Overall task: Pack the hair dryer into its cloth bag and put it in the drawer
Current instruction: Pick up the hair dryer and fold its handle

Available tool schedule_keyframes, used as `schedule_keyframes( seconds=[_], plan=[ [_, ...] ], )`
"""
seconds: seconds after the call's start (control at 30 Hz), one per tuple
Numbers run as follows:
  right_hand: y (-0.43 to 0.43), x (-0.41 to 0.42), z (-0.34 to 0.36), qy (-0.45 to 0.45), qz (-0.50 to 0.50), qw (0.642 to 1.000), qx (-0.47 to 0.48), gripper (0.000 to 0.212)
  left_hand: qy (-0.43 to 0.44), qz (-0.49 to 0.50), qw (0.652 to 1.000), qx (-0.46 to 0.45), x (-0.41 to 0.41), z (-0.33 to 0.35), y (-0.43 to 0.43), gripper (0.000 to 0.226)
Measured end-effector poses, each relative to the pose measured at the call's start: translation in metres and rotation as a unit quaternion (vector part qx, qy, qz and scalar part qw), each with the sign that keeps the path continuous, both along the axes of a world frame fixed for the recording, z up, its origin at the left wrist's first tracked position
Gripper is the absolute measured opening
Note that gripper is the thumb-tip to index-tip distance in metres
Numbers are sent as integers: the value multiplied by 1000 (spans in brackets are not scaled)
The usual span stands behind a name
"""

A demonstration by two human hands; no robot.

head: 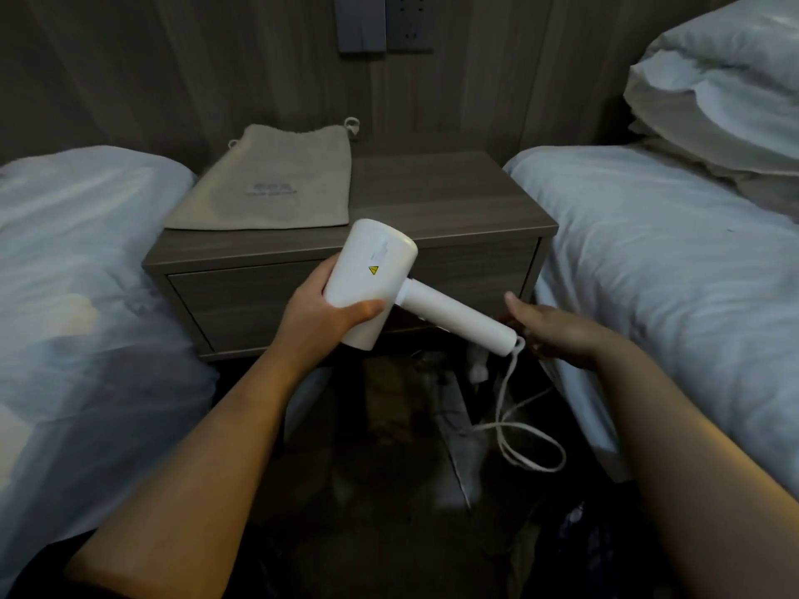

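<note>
Both hands are out in front, over a dark floor between two beds. The left hand [322, 311] grips the fat round body of the dryer [372, 284], thumb on the near side and fingers hidden behind it. The dryer is white, smooth and shiny, with a small yellow warning sticker on its side. Its straight round handle sticks out toward the right hand [557, 332]. That hand is loose and open, fingers spread a little, just beside the end of the handle. It is hard to tell if a fingertip touches the handle or the cord there.

The cord [516, 430] is thin and white. It hangs down from the handle end, below the right hand, and loops near the floor. Where it ends cannot be seen in the dark.

Past the left hand sits the bag [270, 183]. It is flat, soft and beige, made of rough cloth, with a drawstring at its far end. Blurry print on it cannot be read. It lies on the left side of the nightstand [432, 196], a boxy brown one with wood grain. The drawer [255, 304] front is shut, and the dryer and left hand cover part of it.

Soft, wrinkled white bedding [648, 252] lies on both sides of the hands. Plump pillows [726, 92] are stacked far beyond the right hand, cut off at the edge.
</note>
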State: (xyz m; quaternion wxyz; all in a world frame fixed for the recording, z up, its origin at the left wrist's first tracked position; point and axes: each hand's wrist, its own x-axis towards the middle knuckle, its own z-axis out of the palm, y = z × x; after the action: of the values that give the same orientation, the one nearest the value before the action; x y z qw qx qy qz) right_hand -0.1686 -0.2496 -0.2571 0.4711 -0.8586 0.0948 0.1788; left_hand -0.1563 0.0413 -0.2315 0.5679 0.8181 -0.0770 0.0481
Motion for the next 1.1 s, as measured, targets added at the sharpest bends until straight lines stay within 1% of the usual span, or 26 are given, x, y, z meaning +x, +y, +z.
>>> schedule_keyframes(
  seconds=[0.03,0.1,0.13,0.2,0.3,0.37,0.47,0.57,0.7,0.8,0.9,1.0,1.03,1.1],
  plan=[
    [5,0,5,13,37,999,10,64,0,-2,1000,-1,1,0,-2,66],
    [18,3,11,-8,101,995,23,73,3,-11,1000,-6,4,0,-6,66],
    [25,5,14,-23,118,992,40,74,3,-14,1000,-11,6,1,-7,65],
    [34,11,19,-60,122,990,46,71,4,-12,1000,-21,12,3,-8,63],
    [37,19,24,-102,123,987,-8,63,-1,-3,999,-32,19,5,-8,61],
    [40,21,26,-129,105,985,-37,59,-11,2,1000,-28,23,5,-8,63],
    [46,25,26,-195,47,976,-90,57,-25,4,999,-33,26,6,-9,63],
    [49,30,26,-220,-5,970,-107,56,-30,16,998,-58,26,6,-12,61],
    [51,28,27,-223,-54,969,-90,59,-26,32,994,-98,23,7,-16,53],
    [52,23,29,-208,-69,972,-81,62,-18,35,992,-118,22,7,-16,48],
    [58,16,33,-205,-89,973,-56,61,-21,49,990,-127,17,7,-22,51],
    [74,10,33,-210,-139,968,-3,56,-19,73,983,-168,12,5,-34,53],
    [77,9,33,-207,-144,968,7,56,-16,72,982,-171,12,6,-36,53],
    [77,9,33,-205,-137,969,12,58,-2,50,988,-147,14,9,-34,53]
  ],
)
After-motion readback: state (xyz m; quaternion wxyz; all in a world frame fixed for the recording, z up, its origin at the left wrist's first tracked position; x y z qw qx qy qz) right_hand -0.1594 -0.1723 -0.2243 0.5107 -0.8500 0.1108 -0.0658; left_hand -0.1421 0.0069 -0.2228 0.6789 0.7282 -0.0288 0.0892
